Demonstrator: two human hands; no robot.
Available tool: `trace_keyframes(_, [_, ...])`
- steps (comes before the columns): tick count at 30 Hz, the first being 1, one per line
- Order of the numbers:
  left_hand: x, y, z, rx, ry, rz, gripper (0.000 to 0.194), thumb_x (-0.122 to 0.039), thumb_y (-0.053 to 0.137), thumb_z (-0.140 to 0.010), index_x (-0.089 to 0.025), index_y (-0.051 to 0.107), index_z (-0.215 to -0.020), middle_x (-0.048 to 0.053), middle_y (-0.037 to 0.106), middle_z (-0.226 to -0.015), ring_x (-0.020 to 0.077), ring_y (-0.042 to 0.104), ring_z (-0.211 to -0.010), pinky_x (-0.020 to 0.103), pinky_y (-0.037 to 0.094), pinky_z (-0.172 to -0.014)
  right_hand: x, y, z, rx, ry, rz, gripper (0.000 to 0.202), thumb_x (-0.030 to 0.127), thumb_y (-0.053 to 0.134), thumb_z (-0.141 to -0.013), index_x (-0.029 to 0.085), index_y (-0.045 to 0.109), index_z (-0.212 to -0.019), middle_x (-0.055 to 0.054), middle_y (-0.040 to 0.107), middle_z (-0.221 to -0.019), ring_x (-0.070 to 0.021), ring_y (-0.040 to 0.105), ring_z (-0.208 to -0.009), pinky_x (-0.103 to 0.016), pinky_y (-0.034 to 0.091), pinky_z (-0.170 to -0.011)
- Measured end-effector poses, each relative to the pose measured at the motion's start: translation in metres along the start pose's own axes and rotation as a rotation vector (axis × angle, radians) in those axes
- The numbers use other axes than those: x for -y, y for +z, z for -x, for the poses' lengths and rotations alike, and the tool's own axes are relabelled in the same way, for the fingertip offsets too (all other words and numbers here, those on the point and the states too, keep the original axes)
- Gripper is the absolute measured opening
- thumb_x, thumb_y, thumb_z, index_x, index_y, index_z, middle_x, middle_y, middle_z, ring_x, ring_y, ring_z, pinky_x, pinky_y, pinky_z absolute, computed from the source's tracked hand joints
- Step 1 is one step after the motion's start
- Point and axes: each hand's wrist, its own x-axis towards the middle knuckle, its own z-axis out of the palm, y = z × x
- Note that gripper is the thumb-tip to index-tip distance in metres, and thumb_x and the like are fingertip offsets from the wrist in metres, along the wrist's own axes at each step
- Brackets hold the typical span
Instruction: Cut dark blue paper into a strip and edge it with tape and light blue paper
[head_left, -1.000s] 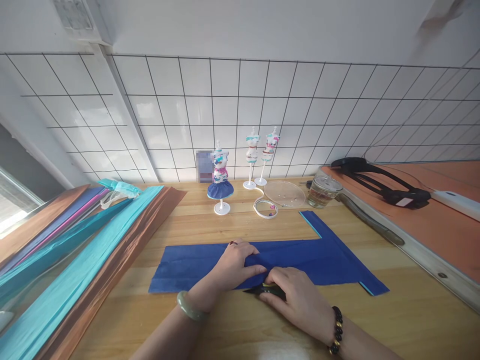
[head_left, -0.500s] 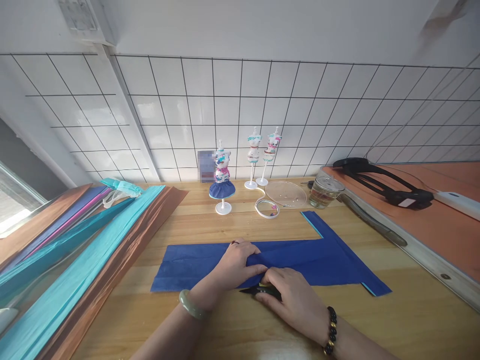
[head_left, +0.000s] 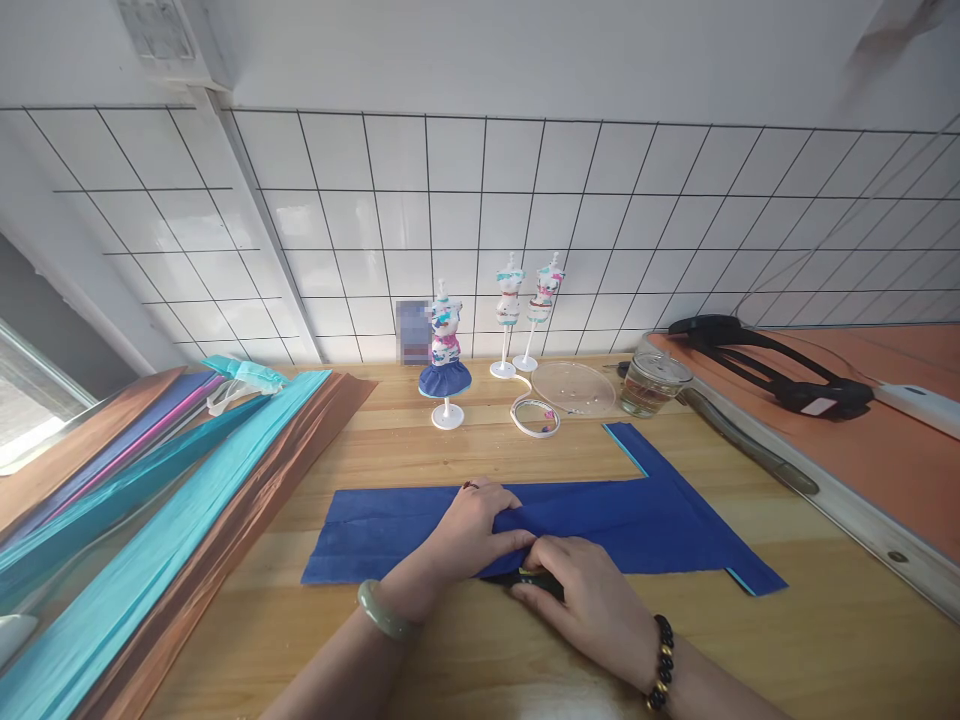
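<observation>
A long dark blue sheet (head_left: 645, 520) lies flat across the wooden table. My left hand (head_left: 474, 530) rests on its middle, fingers pressing on the surface with the thumb pointing right. Just right of it, my right hand (head_left: 581, 590) is closed around a black tool (head_left: 504, 579) whose dark pointed end sticks out to the left at the sheet's front edge. Whether the tool's tip is under the sheet is hard to make out. A narrower blue strip with a turquoise edge (head_left: 739, 545) lies slanted at the sheet's right end.
Three small dress forms stand near the tiled wall, one in a blue skirt (head_left: 445, 379). A tape roll (head_left: 535, 418), round clear lid (head_left: 574, 388) and glass jar (head_left: 652, 382) are nearby. Coloured sheets (head_left: 202, 480) cover the left; a black headset (head_left: 780, 370) lies right.
The black tool's tip shows less and sits closer to the sheet's edge. The blue sheet's right part has shifted very slightly right. Both hands are almost unmoved.
</observation>
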Motion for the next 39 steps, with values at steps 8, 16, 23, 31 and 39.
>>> trace_keyframes(8, [0.000,0.002,-0.001,0.014,-0.026,0.015,0.028,-0.039,0.069,-0.070,-0.021,0.064,-0.091,0.002,0.066,-0.087,0.0198,0.055,-0.090,0.032,0.041,-0.083,-0.003,0.001,0.000,-0.004,-0.005,-0.019,0.016,0.036,0.056,-0.083,0.021,0.054,-0.077,0.001,0.064,-0.078,-0.0184,0.057,-0.075,-0.029,0.037,-0.068])
trace_keyframes(16, [0.001,-0.023,0.006,0.101,-0.036,0.055,0.037,-0.040,0.063,-0.075,-0.025,0.057,-0.108,0.001,0.063,-0.100,0.0166,0.058,-0.093,0.028,0.045,-0.082,-0.003,-0.003,0.000,0.034,-0.018,-0.026,0.018,0.040,0.055,-0.083,0.022,0.055,-0.080,-0.001,0.063,-0.081,-0.0195,0.057,-0.077,-0.030,0.037,-0.068])
trace_keyframes(23, [0.024,-0.056,0.036,0.191,-0.007,-0.051,0.047,-0.043,0.064,-0.073,-0.027,0.054,-0.117,0.005,0.057,-0.120,0.0247,0.043,-0.117,0.040,0.036,-0.098,-0.002,-0.004,-0.001,0.039,-0.012,-0.032,0.019,0.041,0.055,-0.083,0.022,0.055,-0.081,0.000,0.063,-0.081,-0.0193,0.057,-0.077,-0.030,0.037,-0.070])
trace_keyframes(31, [0.037,-0.052,0.047,0.221,0.007,-0.187,0.054,-0.054,0.056,-0.075,-0.031,0.049,-0.124,0.004,0.047,-0.134,0.0263,0.034,-0.127,0.045,0.032,-0.101,0.002,-0.007,-0.002,0.067,-0.002,-0.021,0.015,0.038,0.055,-0.083,0.022,0.054,-0.080,0.001,0.063,-0.081,-0.0182,0.057,-0.076,-0.029,0.037,-0.069])
trace_keyframes(39, [0.035,-0.056,0.046,0.239,0.023,-0.193,0.055,-0.054,0.055,-0.076,-0.028,0.048,-0.125,0.004,0.046,-0.135,0.0262,0.033,-0.127,0.045,0.032,-0.102,0.011,-0.003,-0.010,0.046,-0.002,-0.002,0.014,0.036,0.057,-0.081,0.022,0.054,-0.079,0.001,0.063,-0.079,-0.0179,0.057,-0.074,-0.028,0.037,-0.067])
